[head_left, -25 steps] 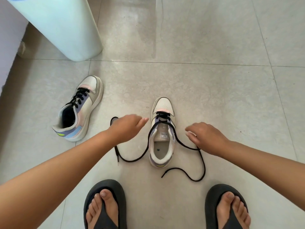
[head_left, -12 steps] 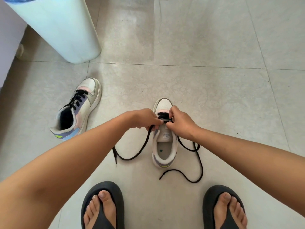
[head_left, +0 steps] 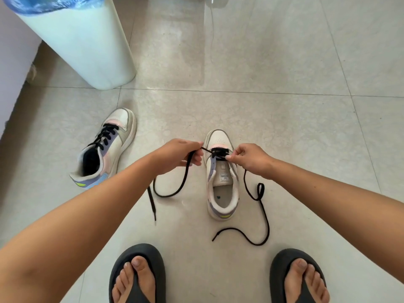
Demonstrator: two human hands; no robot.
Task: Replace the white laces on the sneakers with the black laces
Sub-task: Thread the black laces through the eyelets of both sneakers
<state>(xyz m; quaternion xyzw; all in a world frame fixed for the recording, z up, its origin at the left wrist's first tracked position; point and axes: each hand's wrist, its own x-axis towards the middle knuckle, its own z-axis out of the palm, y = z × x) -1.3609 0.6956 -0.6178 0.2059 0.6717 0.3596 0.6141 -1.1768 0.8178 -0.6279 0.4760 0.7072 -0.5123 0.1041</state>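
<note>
A white sneaker [head_left: 222,189] stands on the floor tiles in front of me, toe pointing away. A black lace [head_left: 263,217] is threaded through its lowest eyelets only. My left hand [head_left: 175,156] pinches the left strand beside the toe, and that strand hangs down and trails on the floor. My right hand [head_left: 251,158] pinches the lace at the right eyelets, with the right strand looping loose on the tiles. A second sneaker [head_left: 105,149] lies further left, laced in black up its front.
A pale cylindrical bin [head_left: 80,42] with a blue liner stands at the back left by a wall [head_left: 11,62]. My two feet in dark flip-flops [head_left: 137,274] are at the bottom edge. A thin white cord [head_left: 211,29] lies on the tiles far ahead.
Both hands came in from either side of the sneaker to its lower eyelets and took hold of the lace. They have now drawn slightly apart, pulling the left strand out sideways.
</note>
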